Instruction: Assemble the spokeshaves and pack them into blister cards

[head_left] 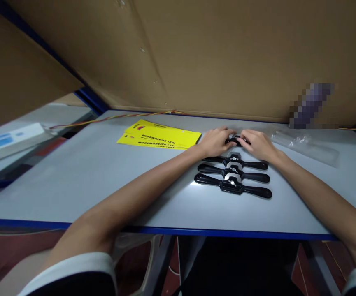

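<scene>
Both my hands rest on a black two-handled tool [235, 141] at the far middle of the grey table [103, 181]. My left hand [216, 141] grips its left handle and my right hand [258, 144] grips its right handle; only the middle of the tool shows between them. Three more black two-handled tools lie in a row just in front: one [236, 161], one [233, 172] and the nearest one [233, 186], each with a metal part at its middle.
Yellow printed cards [162, 135] lie stacked to the left of my hands. Clear plastic bags [307, 146] lie at the right. A cardboard wall [211, 57] stands behind the table, with a twisted wire [119, 117] along its foot. A white device [8, 139] sits far left.
</scene>
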`<action>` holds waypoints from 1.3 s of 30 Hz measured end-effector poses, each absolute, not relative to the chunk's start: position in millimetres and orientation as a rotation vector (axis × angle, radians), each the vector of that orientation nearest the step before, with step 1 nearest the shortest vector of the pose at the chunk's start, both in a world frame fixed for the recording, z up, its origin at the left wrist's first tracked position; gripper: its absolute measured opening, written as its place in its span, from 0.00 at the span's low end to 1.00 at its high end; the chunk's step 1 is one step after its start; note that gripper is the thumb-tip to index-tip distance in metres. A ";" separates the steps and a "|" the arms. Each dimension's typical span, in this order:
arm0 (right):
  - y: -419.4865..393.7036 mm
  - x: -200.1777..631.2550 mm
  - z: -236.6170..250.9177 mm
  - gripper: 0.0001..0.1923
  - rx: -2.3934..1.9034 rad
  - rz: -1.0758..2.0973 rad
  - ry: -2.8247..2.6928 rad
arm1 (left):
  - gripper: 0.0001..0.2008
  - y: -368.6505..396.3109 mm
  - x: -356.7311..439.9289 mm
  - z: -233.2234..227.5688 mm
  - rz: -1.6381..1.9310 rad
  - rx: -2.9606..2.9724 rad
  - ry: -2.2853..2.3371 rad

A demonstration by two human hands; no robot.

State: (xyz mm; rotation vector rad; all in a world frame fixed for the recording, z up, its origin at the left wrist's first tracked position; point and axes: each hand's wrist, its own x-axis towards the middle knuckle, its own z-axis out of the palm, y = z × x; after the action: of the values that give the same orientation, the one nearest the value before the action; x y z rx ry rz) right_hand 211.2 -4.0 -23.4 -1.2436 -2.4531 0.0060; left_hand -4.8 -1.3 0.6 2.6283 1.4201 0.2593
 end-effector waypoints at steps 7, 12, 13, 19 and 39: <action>-11.1 205.4 -18.9 0.19 -1.235 -0.149 -2.542 | 0.20 5.8 -6.3 -2.2 0.331 2.583 1.397; -14.9 200.6 -18.9 0.19 -1.216 -0.183 -2.609 | 0.24 4.8 -7.7 -3.2 0.360 2.573 1.379; -14.8 200.4 -20.3 0.18 -1.208 -0.103 -2.544 | 0.24 4.2 -7.8 -3.0 0.359 2.570 1.381; -10.5 200.7 -28.6 0.10 -1.191 0.418 -2.161 | 0.24 2.6 -7.4 -2.9 0.383 2.546 1.392; -11.5 203.0 -32.3 0.07 -1.130 0.234 -2.166 | 0.26 0.0 -5.8 -1.2 0.346 2.546 1.397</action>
State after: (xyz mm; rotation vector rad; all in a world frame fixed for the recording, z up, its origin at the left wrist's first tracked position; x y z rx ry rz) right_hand 203.0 -11.5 -32.3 -1.1303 -2.1655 0.2345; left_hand -5.8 0.0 -1.2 2.5459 1.3966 0.3460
